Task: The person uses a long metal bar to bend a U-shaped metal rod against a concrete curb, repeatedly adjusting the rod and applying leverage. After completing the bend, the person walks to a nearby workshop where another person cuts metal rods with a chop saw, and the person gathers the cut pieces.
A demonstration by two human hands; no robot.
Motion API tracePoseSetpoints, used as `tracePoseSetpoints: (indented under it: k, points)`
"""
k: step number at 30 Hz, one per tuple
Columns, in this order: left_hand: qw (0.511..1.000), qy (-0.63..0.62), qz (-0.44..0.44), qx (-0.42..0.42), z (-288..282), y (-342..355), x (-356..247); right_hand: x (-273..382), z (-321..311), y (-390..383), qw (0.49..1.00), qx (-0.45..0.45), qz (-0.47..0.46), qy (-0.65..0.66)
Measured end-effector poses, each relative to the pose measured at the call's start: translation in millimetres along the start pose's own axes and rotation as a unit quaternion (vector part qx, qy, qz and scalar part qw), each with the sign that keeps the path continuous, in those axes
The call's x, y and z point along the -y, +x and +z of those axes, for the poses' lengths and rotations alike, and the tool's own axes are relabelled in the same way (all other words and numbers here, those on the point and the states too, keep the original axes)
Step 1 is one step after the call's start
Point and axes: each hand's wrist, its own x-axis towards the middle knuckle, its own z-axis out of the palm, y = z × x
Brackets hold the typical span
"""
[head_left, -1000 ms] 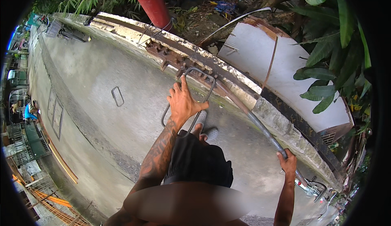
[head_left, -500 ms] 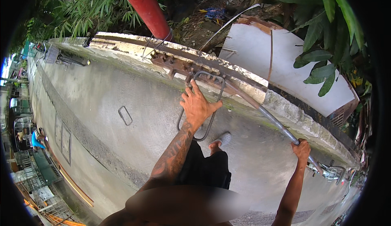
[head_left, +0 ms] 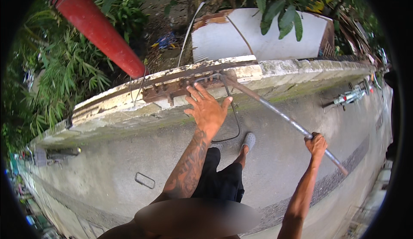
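My left hand (head_left: 208,112) reaches toward a bent metal rod loop (head_left: 236,119), fingers spread, fingertips over the loop's upper part; whether they touch it I cannot tell. The loop's top lies among the pegs of a rusty steel plate (head_left: 157,92) fixed along the top of a low weathered wall (head_left: 292,73). My right hand (head_left: 317,144) grips a long metal pipe (head_left: 279,112), whose far end meets the loop at the pegs. The pipe slants down to the right, out over the concrete pavement.
A red pole (head_left: 99,28) rises behind the wall amid plants, beside a white broken board (head_left: 275,34). A smaller bent loop (head_left: 145,179) lies on the pavement (head_left: 107,161). A bicycle (head_left: 348,97) stands right, another (head_left: 60,154) left. My clog-shod foot (head_left: 248,141) is below the loop.
My right hand has swung the pipe out away from the wall, pivoting about the pegs. The whole view has turned anticlockwise. My left hand's fingers stay spread at the loop.
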Motion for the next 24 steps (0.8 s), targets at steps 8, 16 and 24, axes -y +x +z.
tracePoseSetpoints:
  k: [8,16,24]
  points:
    - [0.7,-0.061,0.619,0.35,113,-190,-153,116,-110,-131,0.937,0.202,0.236,0.159]
    - [0.773,-0.056,0.524,0.352,137,-200,-142,64,-163,-134,0.916,0.331,0.143,0.178]
    - [0.765,-0.03,0.625,0.156,166,-225,-57,40,-152,-296,0.925,0.237,0.293,0.042]
